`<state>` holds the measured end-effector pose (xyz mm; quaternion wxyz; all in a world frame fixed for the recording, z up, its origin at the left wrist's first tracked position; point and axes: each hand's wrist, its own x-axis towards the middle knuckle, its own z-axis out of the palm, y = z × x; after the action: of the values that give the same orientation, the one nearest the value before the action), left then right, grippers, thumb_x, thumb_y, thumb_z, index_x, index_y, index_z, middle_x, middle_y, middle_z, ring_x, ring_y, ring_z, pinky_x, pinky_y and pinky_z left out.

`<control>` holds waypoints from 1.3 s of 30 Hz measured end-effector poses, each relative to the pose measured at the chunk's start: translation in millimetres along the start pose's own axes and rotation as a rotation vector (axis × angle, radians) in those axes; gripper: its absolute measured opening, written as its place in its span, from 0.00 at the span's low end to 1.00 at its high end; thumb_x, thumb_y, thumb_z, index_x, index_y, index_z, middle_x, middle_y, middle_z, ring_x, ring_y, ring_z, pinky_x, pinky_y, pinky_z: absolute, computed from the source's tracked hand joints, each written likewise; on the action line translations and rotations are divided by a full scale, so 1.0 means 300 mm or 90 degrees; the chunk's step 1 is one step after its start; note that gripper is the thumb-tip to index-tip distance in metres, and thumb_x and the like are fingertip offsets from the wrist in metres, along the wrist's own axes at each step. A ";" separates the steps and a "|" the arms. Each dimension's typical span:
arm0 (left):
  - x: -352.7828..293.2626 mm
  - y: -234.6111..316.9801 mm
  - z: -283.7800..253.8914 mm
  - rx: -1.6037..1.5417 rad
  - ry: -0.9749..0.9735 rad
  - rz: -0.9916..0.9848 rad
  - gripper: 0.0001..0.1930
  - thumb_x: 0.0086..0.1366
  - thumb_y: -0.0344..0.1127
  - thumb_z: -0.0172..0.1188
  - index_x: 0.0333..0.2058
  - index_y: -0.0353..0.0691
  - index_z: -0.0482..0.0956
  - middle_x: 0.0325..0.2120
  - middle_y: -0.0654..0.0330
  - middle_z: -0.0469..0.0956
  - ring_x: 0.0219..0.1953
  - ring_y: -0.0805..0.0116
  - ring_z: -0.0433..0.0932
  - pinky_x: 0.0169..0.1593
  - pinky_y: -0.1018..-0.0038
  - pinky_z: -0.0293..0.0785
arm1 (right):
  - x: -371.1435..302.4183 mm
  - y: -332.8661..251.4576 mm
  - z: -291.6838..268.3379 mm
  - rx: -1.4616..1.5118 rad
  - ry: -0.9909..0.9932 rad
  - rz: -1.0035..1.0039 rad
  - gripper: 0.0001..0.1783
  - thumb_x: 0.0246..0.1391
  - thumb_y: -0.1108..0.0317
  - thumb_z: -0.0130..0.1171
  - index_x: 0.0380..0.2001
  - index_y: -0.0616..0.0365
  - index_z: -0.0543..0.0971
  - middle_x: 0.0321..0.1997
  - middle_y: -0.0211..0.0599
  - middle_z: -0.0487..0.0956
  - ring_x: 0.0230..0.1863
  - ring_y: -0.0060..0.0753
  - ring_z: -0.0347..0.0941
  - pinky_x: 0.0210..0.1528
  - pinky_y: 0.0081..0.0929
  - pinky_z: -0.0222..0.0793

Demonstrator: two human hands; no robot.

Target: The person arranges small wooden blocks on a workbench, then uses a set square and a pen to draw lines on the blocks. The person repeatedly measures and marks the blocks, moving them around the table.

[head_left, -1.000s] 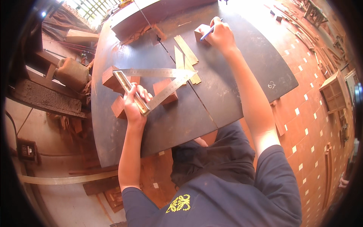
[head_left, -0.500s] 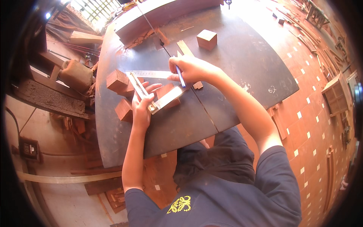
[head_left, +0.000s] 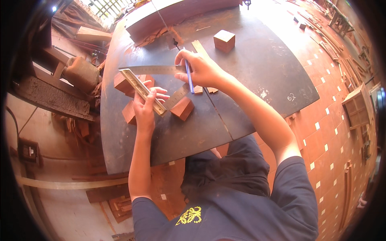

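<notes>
In my left hand [head_left: 145, 107] is a try square, its pale stock [head_left: 132, 79] lying along my palm and fingers. The square's metal blade [head_left: 179, 95] slants up toward my right hand [head_left: 204, 71]. A blue pen [head_left: 190, 81] is gripped by my right hand, point down. A steel ruler [head_left: 150, 70] reaches leftward from that hand's fingers, seemingly held there too. Below the tools, reddish wood blocks rest on the dark tabletop: one block [head_left: 183, 108] under the blade, another block [head_left: 122, 85] left of the stock, and a third block [head_left: 128, 112] beside my left wrist.
A separate wood cube [head_left: 224, 41] stands farther back on the dark table [head_left: 257, 72]. Thin wood strips [head_left: 200, 49] lie beyond my right hand. A large curved timber piece [head_left: 177, 18] lies along the back. At left is a dusty plastic jug [head_left: 81, 73] near a beam.
The try square has tilted and shifted left with my left hand, leaving the block under its blade more exposed. The ruler's far end has swung left and back; my right hand has moved slightly.
</notes>
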<state>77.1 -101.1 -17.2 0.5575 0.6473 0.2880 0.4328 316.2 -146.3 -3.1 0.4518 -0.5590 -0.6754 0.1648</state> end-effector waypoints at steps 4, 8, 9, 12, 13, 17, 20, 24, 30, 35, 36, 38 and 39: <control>0.001 0.017 -0.004 0.049 -0.006 0.107 0.25 0.77 0.43 0.53 0.63 0.33 0.60 0.39 0.52 0.82 0.36 0.63 0.84 0.43 0.71 0.80 | -0.011 -0.023 0.004 -0.008 0.102 -0.084 0.20 0.51 0.63 0.74 0.38 0.56 0.73 0.31 0.38 0.75 0.34 0.35 0.70 0.36 0.32 0.66; -0.003 0.009 0.000 0.040 -0.005 0.162 0.31 0.75 0.48 0.55 0.65 0.32 0.57 0.37 0.53 0.82 0.37 0.63 0.85 0.43 0.71 0.80 | -0.006 -0.029 -0.006 0.006 0.075 -0.082 0.19 0.52 0.63 0.74 0.32 0.57 0.70 0.26 0.35 0.72 0.28 0.30 0.66 0.32 0.31 0.63; -0.004 0.005 0.001 0.031 -0.006 0.170 0.33 0.74 0.49 0.56 0.65 0.32 0.57 0.37 0.53 0.83 0.37 0.64 0.85 0.43 0.71 0.80 | -0.004 -0.030 -0.010 0.023 0.059 -0.075 0.20 0.53 0.62 0.73 0.30 0.57 0.70 0.24 0.35 0.71 0.27 0.29 0.65 0.31 0.31 0.62; -0.007 -0.001 0.000 0.056 -0.017 0.212 0.34 0.74 0.51 0.56 0.65 0.31 0.57 0.36 0.55 0.82 0.36 0.65 0.84 0.42 0.71 0.80 | -0.009 -0.027 -0.010 0.022 0.040 -0.081 0.20 0.54 0.62 0.73 0.27 0.57 0.69 0.19 0.33 0.69 0.24 0.29 0.63 0.28 0.31 0.60; -0.008 -0.002 -0.004 0.057 -0.010 0.222 0.34 0.74 0.52 0.55 0.65 0.31 0.57 0.34 0.56 0.82 0.35 0.67 0.83 0.42 0.72 0.80 | -0.008 -0.029 -0.010 0.014 0.039 -0.090 0.20 0.54 0.62 0.72 0.26 0.57 0.69 0.18 0.32 0.68 0.23 0.29 0.62 0.27 0.31 0.60; -0.013 -0.005 -0.003 0.017 0.021 0.219 0.35 0.73 0.55 0.54 0.65 0.31 0.60 0.29 0.61 0.79 0.31 0.73 0.79 0.40 0.75 0.79 | -0.013 -0.041 -0.015 0.031 -0.007 -0.075 0.20 0.55 0.61 0.71 0.24 0.58 0.70 0.19 0.33 0.69 0.23 0.29 0.63 0.27 0.31 0.60; -0.015 0.006 0.004 0.016 0.036 0.201 0.35 0.73 0.56 0.53 0.65 0.32 0.61 0.27 0.63 0.76 0.30 0.76 0.76 0.39 0.78 0.77 | -0.017 -0.041 -0.009 0.000 -0.019 -0.088 0.19 0.56 0.58 0.70 0.25 0.58 0.72 0.20 0.36 0.72 0.25 0.34 0.68 0.29 0.34 0.62; -0.015 -0.007 -0.012 0.012 0.000 0.209 0.34 0.74 0.56 0.53 0.64 0.33 0.61 0.26 0.65 0.74 0.28 0.78 0.72 0.36 0.80 0.72 | -0.012 -0.039 -0.011 0.007 0.021 -0.095 0.18 0.57 0.56 0.69 0.27 0.58 0.75 0.23 0.39 0.75 0.27 0.37 0.71 0.32 0.34 0.67; -0.017 -0.011 -0.019 0.039 -0.024 0.261 0.31 0.75 0.55 0.52 0.62 0.34 0.63 0.23 0.66 0.71 0.27 0.79 0.68 0.34 0.80 0.67 | -0.007 -0.077 -0.062 0.209 0.260 -0.194 0.23 0.71 0.50 0.47 0.43 0.58 0.82 0.27 0.39 0.80 0.28 0.34 0.74 0.33 0.32 0.69; -0.014 -0.011 -0.003 0.039 -0.011 0.267 0.28 0.76 0.54 0.50 0.60 0.34 0.64 0.22 0.66 0.70 0.27 0.78 0.68 0.34 0.79 0.67 | -0.020 -0.111 -0.043 0.296 0.154 -0.222 0.16 0.66 0.62 0.49 0.46 0.59 0.82 0.29 0.34 0.80 0.31 0.25 0.74 0.36 0.27 0.71; -0.011 -0.019 0.005 0.033 -0.005 0.259 0.28 0.77 0.54 0.49 0.59 0.33 0.64 0.22 0.66 0.70 0.27 0.78 0.68 0.34 0.79 0.67 | -0.039 -0.143 -0.019 0.243 0.164 -0.219 0.15 0.66 0.64 0.50 0.45 0.59 0.82 0.30 0.32 0.79 0.31 0.23 0.73 0.36 0.25 0.70; -0.023 -0.008 0.006 0.048 0.032 0.255 0.28 0.77 0.54 0.49 0.59 0.33 0.64 0.22 0.66 0.70 0.27 0.78 0.68 0.35 0.79 0.67 | -0.067 -0.201 0.027 0.277 0.117 -0.131 0.07 0.63 0.69 0.58 0.38 0.60 0.82 0.31 0.32 0.80 0.33 0.21 0.75 0.37 0.23 0.71; -0.025 -0.009 0.014 0.050 0.048 0.252 0.27 0.77 0.54 0.48 0.59 0.33 0.64 0.22 0.66 0.70 0.27 0.78 0.68 0.35 0.79 0.67 | -0.067 -0.199 0.037 0.268 0.074 -0.133 0.07 0.63 0.68 0.60 0.36 0.60 0.81 0.31 0.32 0.80 0.32 0.20 0.74 0.36 0.23 0.70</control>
<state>77.6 -108.9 -21.4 0.4252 0.6957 0.1925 0.5461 270.4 -180.6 25.8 0.6115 -0.3878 -0.6531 0.2217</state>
